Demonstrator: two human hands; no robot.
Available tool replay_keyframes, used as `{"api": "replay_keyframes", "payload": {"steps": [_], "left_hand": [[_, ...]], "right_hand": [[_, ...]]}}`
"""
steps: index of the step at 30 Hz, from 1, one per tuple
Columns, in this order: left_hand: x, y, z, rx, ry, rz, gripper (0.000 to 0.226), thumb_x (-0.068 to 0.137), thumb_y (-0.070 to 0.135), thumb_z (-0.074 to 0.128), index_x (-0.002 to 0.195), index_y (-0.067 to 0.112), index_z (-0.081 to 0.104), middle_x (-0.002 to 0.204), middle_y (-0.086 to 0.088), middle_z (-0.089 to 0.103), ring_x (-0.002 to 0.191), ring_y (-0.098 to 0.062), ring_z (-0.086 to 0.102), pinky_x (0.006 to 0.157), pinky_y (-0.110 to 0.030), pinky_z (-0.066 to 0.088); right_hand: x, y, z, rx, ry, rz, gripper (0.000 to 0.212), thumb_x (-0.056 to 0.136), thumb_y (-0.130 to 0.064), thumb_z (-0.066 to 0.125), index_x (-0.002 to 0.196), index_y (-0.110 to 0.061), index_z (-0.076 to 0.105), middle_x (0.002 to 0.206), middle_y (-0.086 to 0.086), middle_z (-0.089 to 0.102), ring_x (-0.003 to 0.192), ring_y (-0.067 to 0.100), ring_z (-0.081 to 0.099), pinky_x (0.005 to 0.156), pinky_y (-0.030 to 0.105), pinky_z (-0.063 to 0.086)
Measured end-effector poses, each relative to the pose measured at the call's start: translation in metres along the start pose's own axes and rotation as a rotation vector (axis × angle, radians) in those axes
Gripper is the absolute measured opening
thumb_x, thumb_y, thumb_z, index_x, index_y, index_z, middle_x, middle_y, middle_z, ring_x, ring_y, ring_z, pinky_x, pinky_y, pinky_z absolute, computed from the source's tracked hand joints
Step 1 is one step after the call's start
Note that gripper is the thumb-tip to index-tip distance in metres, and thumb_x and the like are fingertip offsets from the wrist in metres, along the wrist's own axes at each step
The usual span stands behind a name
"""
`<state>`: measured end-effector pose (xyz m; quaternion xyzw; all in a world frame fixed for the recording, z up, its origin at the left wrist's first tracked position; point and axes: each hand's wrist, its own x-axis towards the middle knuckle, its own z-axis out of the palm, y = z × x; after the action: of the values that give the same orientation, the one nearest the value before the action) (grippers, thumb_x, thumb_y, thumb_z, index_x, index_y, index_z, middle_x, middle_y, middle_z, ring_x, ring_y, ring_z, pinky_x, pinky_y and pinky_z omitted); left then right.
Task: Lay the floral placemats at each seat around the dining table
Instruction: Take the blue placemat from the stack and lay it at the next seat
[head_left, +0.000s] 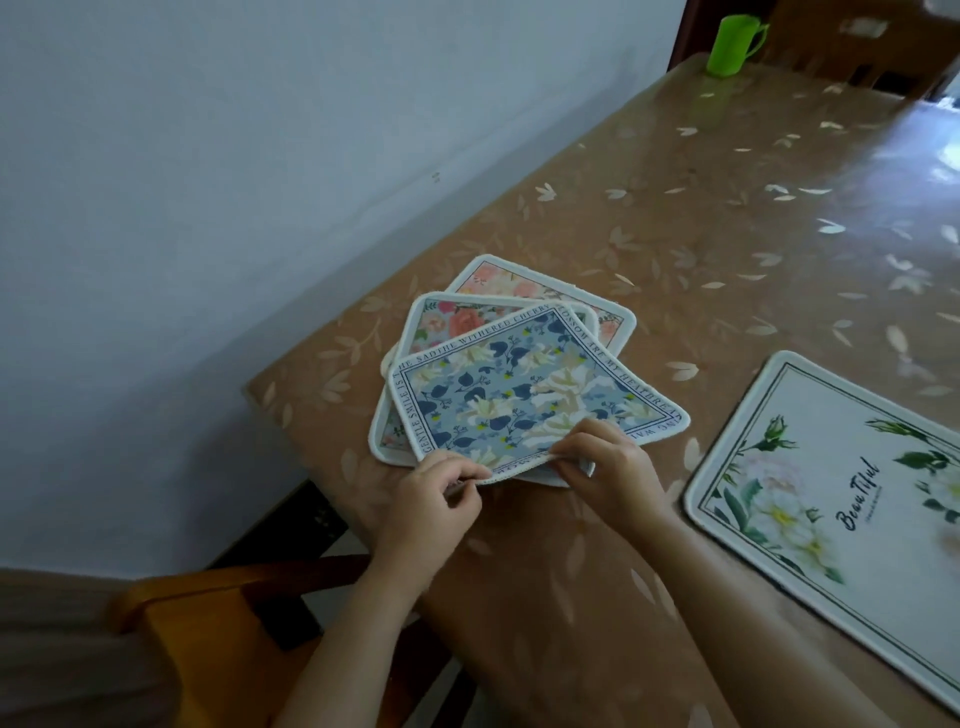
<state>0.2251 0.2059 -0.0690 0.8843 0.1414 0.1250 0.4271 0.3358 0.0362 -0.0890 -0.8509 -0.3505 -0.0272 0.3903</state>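
A fanned pile of floral placemats lies near the table's left corner. On top is a blue floral placemat (524, 395) with lettering round its border. Under it show a pink floral placemat (447, 319) and another pink one (498, 278) further back. My left hand (436, 493) pinches the blue mat's near edge at its left end. My right hand (602, 467) pinches the same edge further right. That edge is lifted slightly off the pile. A white placemat (831, 499) with green leaves and the word "Beautiful" lies flat at the right.
The dining table (701, 249) has a brown leaf-patterned cover and stands against a pale wall. A green plastic cup (732, 44) stands at the far corner. A wooden chair (234, 613) sits at the near left, partly under the table edge.
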Motion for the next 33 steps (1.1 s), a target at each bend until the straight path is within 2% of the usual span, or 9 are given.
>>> {"api": "replay_keyframes", "payload": {"steps": [5,7,12,15,17,20,23,27,33], "left_hand": [[-0.039,0.024,-0.006,0.08,-0.045,0.079,0.013,0.077,0.01,0.068,0.09,0.013,0.069,0.09,0.002,0.061,0.089,-0.012,0.059,0.08,-0.031,0.051],[-0.056,0.033,-0.006,0.1,-0.011,0.11,0.012,0.076,0.01,0.07,0.088,0.011,0.069,0.086,0.001,0.062,0.085,-0.014,0.06,0.076,-0.035,0.052],[-0.095,0.05,-0.007,0.027,0.033,0.143,0.009,0.072,0.009,0.075,0.08,0.009,0.072,0.07,0.013,0.054,0.068,-0.004,0.056,0.067,-0.018,0.046],[-0.118,0.064,-0.006,-0.012,-0.001,0.17,0.008,0.071,0.008,0.075,0.078,0.008,0.072,0.066,0.018,0.051,0.067,0.004,0.055,0.074,-0.001,0.036],[-0.133,0.073,-0.003,-0.049,-0.032,0.187,0.007,0.07,0.005,0.075,0.076,0.008,0.072,0.064,0.019,0.051,0.072,0.01,0.054,0.076,0.006,0.029],[-0.151,0.085,0.005,-0.123,-0.12,0.16,0.008,0.072,0.006,0.074,0.077,0.012,0.072,0.069,0.014,0.059,0.077,0.004,0.057,0.068,-0.002,0.039],[-0.166,0.103,0.013,-0.158,-0.191,0.163,0.012,0.071,0.006,0.075,0.074,0.017,0.072,0.072,0.013,0.064,0.077,0.003,0.059,0.068,-0.003,0.041],[-0.183,0.135,0.029,-0.191,-0.315,0.109,0.027,0.07,0.006,0.075,0.065,0.031,0.067,0.071,0.011,0.066,0.073,0.003,0.06,0.066,-0.003,0.04],[-0.224,0.186,0.065,-0.187,-0.402,0.037,0.019,0.071,0.009,0.075,0.066,0.026,0.071,0.067,0.011,0.067,0.069,0.004,0.059,0.065,-0.005,0.04]], "right_hand": [[-0.037,-0.039,-0.016,0.01,0.025,0.005,0.009,0.069,0.002,0.074,0.074,-0.003,0.069,0.072,0.011,0.062,0.067,0.027,0.062,0.057,0.037,0.053],[-0.055,-0.054,-0.023,-0.011,0.038,0.001,0.011,0.068,0.002,0.075,0.073,-0.005,0.069,0.071,0.009,0.061,0.067,0.025,0.062,0.056,0.033,0.049],[-0.11,-0.082,-0.043,-0.063,0.039,0.036,0.01,0.071,-0.001,0.073,0.076,-0.009,0.068,0.074,0.005,0.061,0.07,0.021,0.061,0.059,0.026,0.047],[-0.144,-0.094,-0.058,-0.093,0.032,0.064,0.011,0.072,-0.004,0.073,0.079,-0.009,0.066,0.078,0.005,0.062,0.075,0.02,0.061,0.064,0.02,0.043],[-0.167,-0.099,-0.069,-0.086,0.061,0.08,0.011,0.073,-0.002,0.072,0.081,-0.007,0.066,0.08,0.007,0.063,0.076,0.023,0.062,0.065,0.025,0.047],[-0.198,-0.103,-0.088,-0.106,0.118,0.11,0.008,0.074,-0.005,0.068,0.081,-0.005,0.067,0.079,0.01,0.063,0.074,0.028,0.062,0.063,0.036,0.052],[-0.227,-0.103,-0.112,-0.156,0.143,0.151,0.008,0.073,-0.007,0.068,0.081,-0.005,0.067,0.078,0.01,0.064,0.073,0.029,0.062,0.063,0.041,0.053],[-0.267,-0.103,-0.147,-0.172,0.194,0.195,0.009,0.072,-0.005,0.072,0.078,-0.006,0.067,0.077,0.008,0.064,0.072,0.028,0.062,0.063,0.038,0.052],[-0.334,-0.103,-0.202,-0.164,0.175,0.25,0.008,0.073,-0.01,0.074,0.078,-0.009,0.067,0.077,0.004,0.064,0.07,0.022,0.061,0.06,0.037,0.052]]}}
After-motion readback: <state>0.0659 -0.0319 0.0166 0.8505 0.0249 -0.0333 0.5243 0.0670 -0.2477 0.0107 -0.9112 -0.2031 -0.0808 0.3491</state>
